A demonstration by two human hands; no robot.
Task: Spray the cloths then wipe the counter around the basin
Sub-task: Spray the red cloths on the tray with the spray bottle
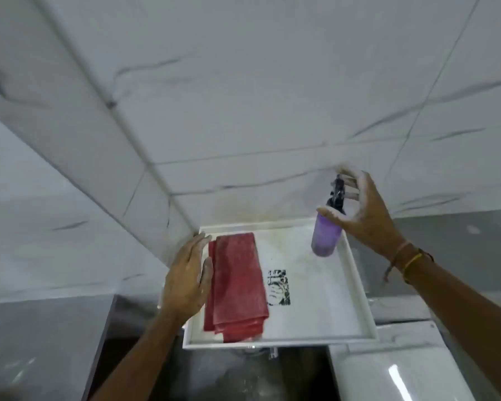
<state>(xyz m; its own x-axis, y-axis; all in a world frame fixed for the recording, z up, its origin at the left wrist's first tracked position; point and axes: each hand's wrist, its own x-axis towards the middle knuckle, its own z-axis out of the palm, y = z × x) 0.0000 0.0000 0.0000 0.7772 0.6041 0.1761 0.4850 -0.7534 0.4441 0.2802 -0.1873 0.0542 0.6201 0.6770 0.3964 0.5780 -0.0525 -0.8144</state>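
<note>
A stack of folded red cloths [237,285] lies in the left half of a white square tray [356,287]. My left hand [187,282] rests flat at the tray's left edge, fingers together, touching the side of the cloths. My right hand [359,209] holds a purple spray bottle [326,235] with a black nozzle above the tray's far right corner, fingers around its neck and trigger. The bottle hangs a little above the tray.
A black printed mark [278,287] sits in the tray's middle. Marble-patterned wall tiles [243,96] rise behind. A white glossy fixture [394,369] is at lower right, and a dark shiny surface [252,374] lies below the tray.
</note>
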